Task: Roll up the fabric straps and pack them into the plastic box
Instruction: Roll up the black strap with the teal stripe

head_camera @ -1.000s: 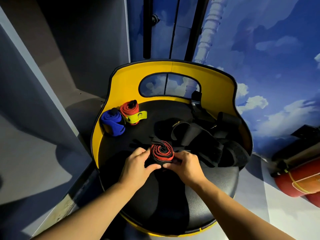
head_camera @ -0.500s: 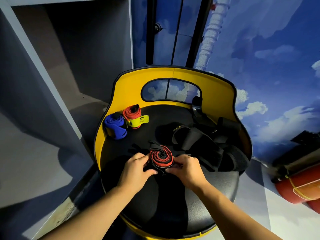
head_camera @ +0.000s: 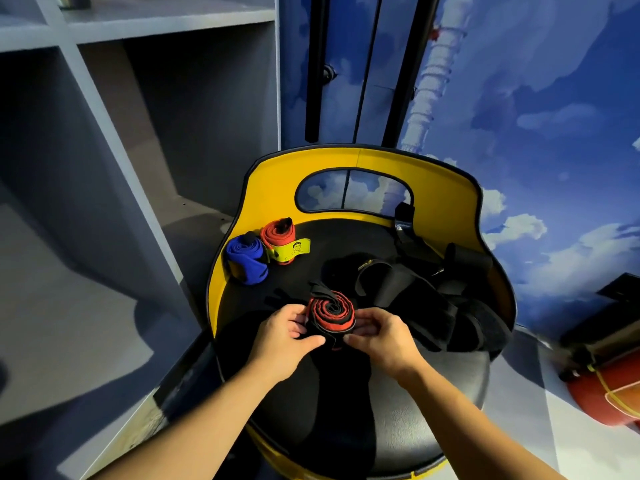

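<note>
Over the black seat of the yellow-backed chair we hold a red-and-black rolled strap between both hands; our left hand grips its left side, fingers curled round the roll and the thumb lying across its near edge; our right hand grips the right side in the same way, fingers tucked against the roll and the thumb tip close to the left thumb; the roll stands on end, so its spiral of red and black layers faces up, and a loose black tail sticks out at its far side; on the far left of the seat, against the yellow rim, a blue rolled strap lies just beside a red rolled strap banded with a yellow label; the two touch or nearly touch, and both sit well apart from our hands; to the right, a heap of loose black straps spreads from the middle of the seat to the far right rim, its near edge just beside our right hand; grey shelving stands to the left of the chair; a wall painted with sky and clouds rises behind and to the right; a red cylinder lies low at the right edge.
</note>
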Tool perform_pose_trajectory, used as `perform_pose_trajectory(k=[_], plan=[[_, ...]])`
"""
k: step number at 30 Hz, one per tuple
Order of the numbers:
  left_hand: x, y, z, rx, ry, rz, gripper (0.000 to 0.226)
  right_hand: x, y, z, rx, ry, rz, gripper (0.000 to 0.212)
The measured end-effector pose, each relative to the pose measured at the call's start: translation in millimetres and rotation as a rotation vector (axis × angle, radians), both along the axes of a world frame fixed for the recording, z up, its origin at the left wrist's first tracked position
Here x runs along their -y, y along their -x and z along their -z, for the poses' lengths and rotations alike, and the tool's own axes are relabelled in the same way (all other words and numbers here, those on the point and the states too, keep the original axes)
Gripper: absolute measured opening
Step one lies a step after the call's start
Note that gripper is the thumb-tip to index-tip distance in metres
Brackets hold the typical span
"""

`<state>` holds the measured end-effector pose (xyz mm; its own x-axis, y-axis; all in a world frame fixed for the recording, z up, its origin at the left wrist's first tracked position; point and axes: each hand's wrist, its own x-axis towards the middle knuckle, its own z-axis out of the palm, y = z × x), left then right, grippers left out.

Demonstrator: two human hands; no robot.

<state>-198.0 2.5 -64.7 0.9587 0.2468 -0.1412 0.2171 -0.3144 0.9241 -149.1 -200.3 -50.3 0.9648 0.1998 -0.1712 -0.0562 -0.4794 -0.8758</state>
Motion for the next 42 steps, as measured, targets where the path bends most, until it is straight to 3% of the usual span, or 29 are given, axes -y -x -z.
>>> perform_pose_trajectory(k=[4,11,30,38,42], plan=[[-17,-8,-6,0.023,0.014,-0.069,0.070,-23,-5,-14,0.066,-0.025,-0.006,0.038],[-46,-39,-19,0.121,0.004,-0.174,0.059,-73,-37,-20,0.189,-0.016,0.000,0.042],[-52,-62,2,0.097,0.081,-0.370,0.045,-105,-55,3,0.070,-0.064,-0.018,0.053],[-41,-56,-28,0.159,0.008,-0.374,0.024,-92,-43,-22,0.133,0.007,0.014,0.045],[-30,-48,-43,0.164,-0.041,-0.334,0.004,-72,-27,-36,0.171,0.049,0.068,0.013]])
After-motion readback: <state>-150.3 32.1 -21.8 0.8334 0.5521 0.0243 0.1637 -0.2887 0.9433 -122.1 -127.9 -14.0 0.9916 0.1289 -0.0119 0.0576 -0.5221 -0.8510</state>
